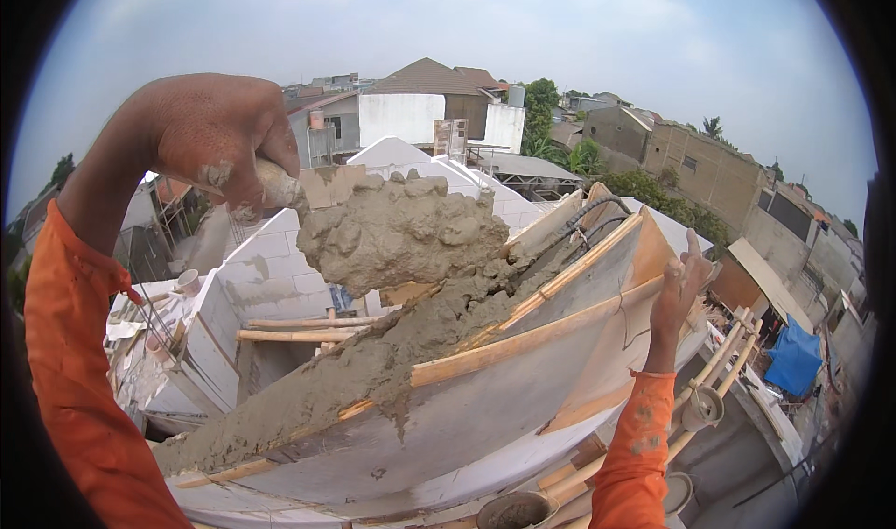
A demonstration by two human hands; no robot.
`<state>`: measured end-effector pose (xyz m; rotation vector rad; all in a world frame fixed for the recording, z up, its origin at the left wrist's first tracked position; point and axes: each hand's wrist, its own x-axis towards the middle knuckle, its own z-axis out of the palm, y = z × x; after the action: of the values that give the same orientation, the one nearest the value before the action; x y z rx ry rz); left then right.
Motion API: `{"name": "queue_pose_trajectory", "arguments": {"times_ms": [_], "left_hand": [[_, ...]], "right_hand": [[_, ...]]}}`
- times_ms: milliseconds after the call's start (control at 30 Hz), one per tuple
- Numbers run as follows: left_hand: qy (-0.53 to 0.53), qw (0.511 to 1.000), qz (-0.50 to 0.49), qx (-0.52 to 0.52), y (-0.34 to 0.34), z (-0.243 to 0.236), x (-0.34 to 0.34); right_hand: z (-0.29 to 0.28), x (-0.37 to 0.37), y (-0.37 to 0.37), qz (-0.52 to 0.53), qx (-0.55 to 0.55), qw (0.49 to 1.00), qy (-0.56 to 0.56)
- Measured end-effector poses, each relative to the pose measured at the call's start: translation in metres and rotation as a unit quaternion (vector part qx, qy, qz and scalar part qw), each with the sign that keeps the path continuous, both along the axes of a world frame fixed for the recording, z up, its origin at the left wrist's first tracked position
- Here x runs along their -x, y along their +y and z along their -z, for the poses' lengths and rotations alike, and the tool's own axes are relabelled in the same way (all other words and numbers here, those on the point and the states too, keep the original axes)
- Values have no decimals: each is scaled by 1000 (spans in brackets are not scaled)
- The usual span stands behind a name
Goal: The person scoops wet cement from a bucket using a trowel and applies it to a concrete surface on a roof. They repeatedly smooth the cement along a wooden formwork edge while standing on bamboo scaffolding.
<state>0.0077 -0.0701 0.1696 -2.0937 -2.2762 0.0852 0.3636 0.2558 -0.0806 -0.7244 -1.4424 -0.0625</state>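
Observation:
My left hand (219, 141), raised at the upper left, is closed round the mortar-smeared handle of a trowel (278, 184). A big lump of wet grey concrete (401, 230) sits on the trowel and hides its blade. Below and beyond it, wet concrete (373, 366) fills the sloping top of a wall form, with dark reinforcing bars (597, 213) sticking out higher up. The plywood formwork (485, 426) has a wooden batten (532, 338) along its side. My right hand (679, 286) is beside the formwork's upper end, fingers apart and one pointing up, holding nothing visible.
White block walls (271, 268) stand at the left, with bamboo poles (308, 334) across a gap. At the lower right are more bamboo poles (723, 366), a bucket (702, 408) and a bucket of grey mix (515, 510). The ground lies far below, near a blue tarp (793, 353).

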Motion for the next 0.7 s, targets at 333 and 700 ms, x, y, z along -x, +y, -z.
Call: {"name": "queue_pose_trajectory", "arguments": {"times_ms": [333, 700], "left_hand": [[168, 960, 58, -215, 102, 36, -63], [249, 890, 149, -352, 71, 61, -51]], "right_hand": [[-24, 32, 25, -82, -27, 996, -25], [-27, 37, 18, -44, -19, 998, -29]]}}
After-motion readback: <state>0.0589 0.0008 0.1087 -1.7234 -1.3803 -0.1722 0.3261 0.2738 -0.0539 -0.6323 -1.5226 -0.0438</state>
